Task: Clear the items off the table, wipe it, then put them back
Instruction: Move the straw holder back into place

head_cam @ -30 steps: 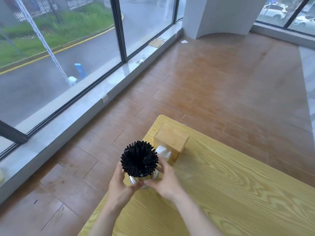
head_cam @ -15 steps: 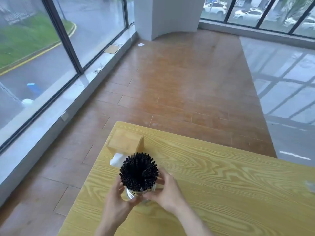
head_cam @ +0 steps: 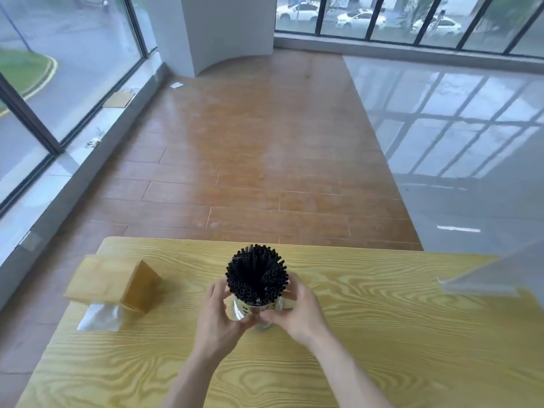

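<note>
Head view is looking down on a yellow wood-grain table, which is filling the lower half of the picture with a brown plank floor beyond its far edge. Sitting at the far left corner, partly overhanging the left edge, is a wooden tissue box with a white tissue trailing out of its near side. At the right edge a clear acrylic stand is showing only in part. Near the middle of the far edge, well apart from both, a shiny metal canister is holding a dense bundle of black drinking straws that are fanning out at the top.

Both hands are clamped on that canister: the left hand is wrapping its left side and the right hand its right side, fingertips nearly meeting at the front. Whether its base is resting on the table or is lifted just clear cannot be told.

Judging by the grip, the person is moving the straw holder. Doing this well is likely a matter of keeping the canister upright, gripping low on the metal rather than on the loose straws, and moving smoothly so none are tipping out.

No brand, label or readable writing is showing anywhere.
</note>
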A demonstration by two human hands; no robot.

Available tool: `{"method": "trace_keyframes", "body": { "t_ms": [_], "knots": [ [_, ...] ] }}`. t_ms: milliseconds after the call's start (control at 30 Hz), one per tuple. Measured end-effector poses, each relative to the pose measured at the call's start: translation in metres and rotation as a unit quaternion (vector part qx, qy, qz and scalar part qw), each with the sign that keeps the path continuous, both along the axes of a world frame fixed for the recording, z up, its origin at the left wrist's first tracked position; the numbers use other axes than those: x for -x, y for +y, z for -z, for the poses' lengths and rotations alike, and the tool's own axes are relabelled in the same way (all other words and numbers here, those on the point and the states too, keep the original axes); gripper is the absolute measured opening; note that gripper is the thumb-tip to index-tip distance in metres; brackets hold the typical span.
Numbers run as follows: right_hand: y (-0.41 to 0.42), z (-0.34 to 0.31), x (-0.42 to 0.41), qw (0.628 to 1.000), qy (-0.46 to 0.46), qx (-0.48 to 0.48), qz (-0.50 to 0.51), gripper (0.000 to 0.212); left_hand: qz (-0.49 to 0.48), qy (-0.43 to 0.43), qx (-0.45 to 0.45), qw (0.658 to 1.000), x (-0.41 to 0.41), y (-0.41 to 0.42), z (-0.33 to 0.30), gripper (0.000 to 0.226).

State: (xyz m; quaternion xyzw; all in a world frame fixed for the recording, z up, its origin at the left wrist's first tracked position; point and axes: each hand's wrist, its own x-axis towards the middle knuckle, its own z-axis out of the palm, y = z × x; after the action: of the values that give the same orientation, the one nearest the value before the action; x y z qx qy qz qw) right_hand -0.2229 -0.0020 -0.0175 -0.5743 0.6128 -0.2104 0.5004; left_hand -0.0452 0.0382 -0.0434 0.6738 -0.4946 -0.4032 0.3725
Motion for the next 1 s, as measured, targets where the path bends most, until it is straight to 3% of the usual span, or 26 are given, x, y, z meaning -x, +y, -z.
{"method": "trace_keyframes", "body": {
  "t_ms": [300, 633, 833, 933, 1000],
  "knots": [
    [-0.052, 0.011, -0.004, 1.000, -0.015, 0.014, 0.023, 0.087, -0.017, -0.042, 0.002, 0.999, 0.005, -0.054, 0.002, 0.076],
    [-0.054, 0.019, -0.012, 0.999, -0.033, 0.019, 0.039, 0.077, -0.052, -0.017, -0.019, 0.998, 0.008, -0.056, 0.004, 0.061],
    [-0.049, 0.019, -0.012, 0.999, -0.004, 0.019, 0.038, 0.086, -0.053, -0.046, -0.031, 0.997, 0.010, -0.052, 0.002, 0.066],
    [-0.041, 0.018, -0.010, 0.999, 0.016, 0.016, 0.047, 0.091, -0.068, -0.046, -0.047, 0.996, 0.004, -0.043, -0.002, 0.091],
    [-0.030, 0.019, -0.009, 0.998, 0.026, 0.008, 0.052, 0.084, -0.069, -0.051, -0.051, 0.995, -0.004, -0.032, -0.006, 0.093]
  ]
}}
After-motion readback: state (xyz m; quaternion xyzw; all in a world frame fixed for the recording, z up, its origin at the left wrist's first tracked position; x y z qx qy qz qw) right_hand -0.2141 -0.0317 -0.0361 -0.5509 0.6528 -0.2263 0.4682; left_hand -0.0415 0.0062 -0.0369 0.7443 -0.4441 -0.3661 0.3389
